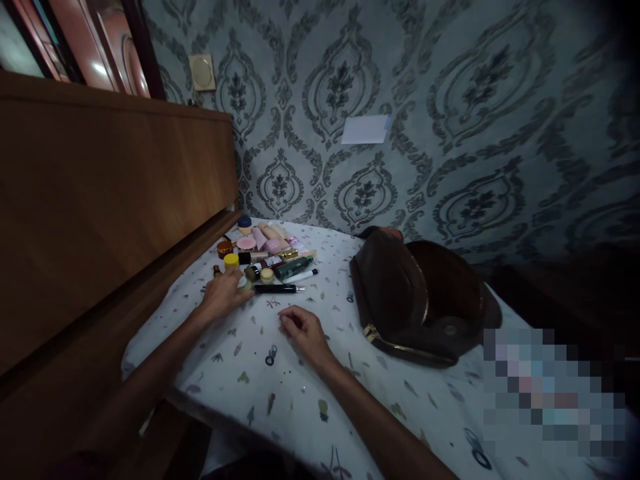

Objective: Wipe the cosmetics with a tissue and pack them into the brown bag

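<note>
My left hand (224, 293) reaches to the near left edge of a group of cosmetics. Its fingers are closed around a small pale green jar (245, 284), partly hidden by them. Just right of that hand lies a black pen-like tube (276, 289). My right hand (306, 333) hovers or rests over the sheet, fingers loosely curled, nothing visible in them. Around the jar are a yellow-lidded jar (231, 261), a small cream-coloured pot (267, 275), a makeup brush (252, 273), a dark green tube (294, 267) and a white tube (301, 275).
An unzipped brown leather bag (390, 293) sits on the patterned sheet (280, 387) to the right. A wooden headboard (115, 180) borders the left. Behind is a papered wall (320, 80) with a white card (366, 129). Pink tubes (259, 238) lie farther back.
</note>
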A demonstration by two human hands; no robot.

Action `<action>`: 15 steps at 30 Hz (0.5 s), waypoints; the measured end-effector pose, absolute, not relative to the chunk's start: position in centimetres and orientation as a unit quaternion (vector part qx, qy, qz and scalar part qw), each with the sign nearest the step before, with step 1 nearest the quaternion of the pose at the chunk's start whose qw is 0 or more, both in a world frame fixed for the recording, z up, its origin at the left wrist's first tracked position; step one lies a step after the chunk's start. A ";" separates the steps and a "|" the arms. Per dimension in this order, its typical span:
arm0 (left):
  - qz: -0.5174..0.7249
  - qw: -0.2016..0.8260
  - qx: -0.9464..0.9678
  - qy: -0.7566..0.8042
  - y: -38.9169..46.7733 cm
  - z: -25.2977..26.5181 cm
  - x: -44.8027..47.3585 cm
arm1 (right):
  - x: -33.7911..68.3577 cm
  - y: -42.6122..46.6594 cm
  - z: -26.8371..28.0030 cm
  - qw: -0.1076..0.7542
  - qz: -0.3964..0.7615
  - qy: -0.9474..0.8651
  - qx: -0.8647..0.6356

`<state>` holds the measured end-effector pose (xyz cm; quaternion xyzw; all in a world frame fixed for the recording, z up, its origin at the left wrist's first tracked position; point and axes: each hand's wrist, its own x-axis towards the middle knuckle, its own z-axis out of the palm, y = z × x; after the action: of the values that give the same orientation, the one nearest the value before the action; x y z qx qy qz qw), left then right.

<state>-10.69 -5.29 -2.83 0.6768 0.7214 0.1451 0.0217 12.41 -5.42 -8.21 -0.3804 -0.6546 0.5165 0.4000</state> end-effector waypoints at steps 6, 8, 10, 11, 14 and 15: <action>0.405 0.417 0.524 0.622 -6.3 -3.0 -9.4 | 12.3 -5.4 -8.8 0.410 0.517 -0.664 -0.352; 0.424 0.515 0.451 0.593 -6.9 -2.9 -8.2 | 12.2 -5.4 -9.1 0.415 0.521 -0.662 -0.344; 0.423 0.573 0.427 0.557 -7.4 -3.1 -7.3 | 12.1 -5.5 -9.1 0.422 0.518 -0.661 -0.342; 0.420 0.592 0.422 0.543 -7.6 -3.2 -6.9 | 11.9 -5.5 -9.0 0.428 0.515 -0.661 -0.339; 0.414 0.610 0.394 0.549 -7.9 -3.7 -6.6 | 11.5 -5.6 -8.4 0.426 0.531 -0.658 -0.323; 0.414 0.610 0.385 0.555 -8.0 -3.8 -6.8 | 11.3 -5.5 -8.2 0.416 0.546 -0.654 -0.319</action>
<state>-6.75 -7.95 -3.84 0.3853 0.5555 0.4135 0.6099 11.27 -5.54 -8.18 -0.3191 -0.6539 0.5458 0.4156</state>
